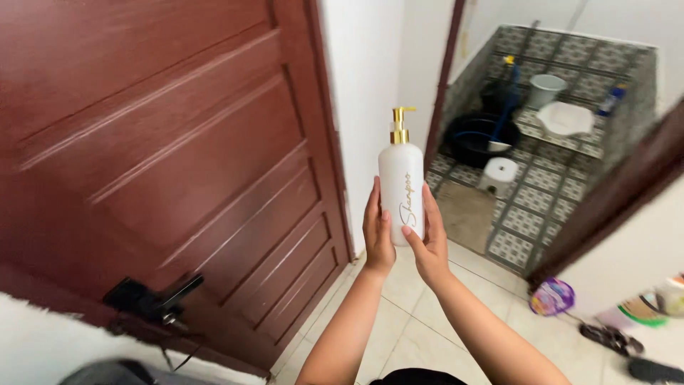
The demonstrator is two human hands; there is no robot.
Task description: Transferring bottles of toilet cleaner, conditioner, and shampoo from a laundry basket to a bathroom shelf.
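A white pump bottle (400, 187) with a gold pump head is standing upright in the air, its long axis running straight up and down, and everything else is best placed from it. The left hand (377, 232) is pressing against the bottle's lower left side and the right hand (429, 239) against its lower right side, so the bottle is sitting directly between the two palms, neither hand nearer than the other. Both hands are partly open, fingers curving loosely around the body rather than closing into fists; a right fingertip is lying across the bottle's front near the bottom, while the left fingers are wrapping mostly out of sight behind it. The gold pump is pointing up, well above both hands and untouched. To the left of the bottle a dark red-brown panelled door (178, 164) is standing, with a black handle (149, 299) low on it. Behind the bottle and to its right an open doorway is showing a patterned tile floor (541, 192), where a small white stool (499, 175), a black basin (474, 139) and a white bucket (547, 89) are sitting well apart from the bottle. Lower right of the bottle, a purple bag (552, 296) is lying on pale floor tiles.
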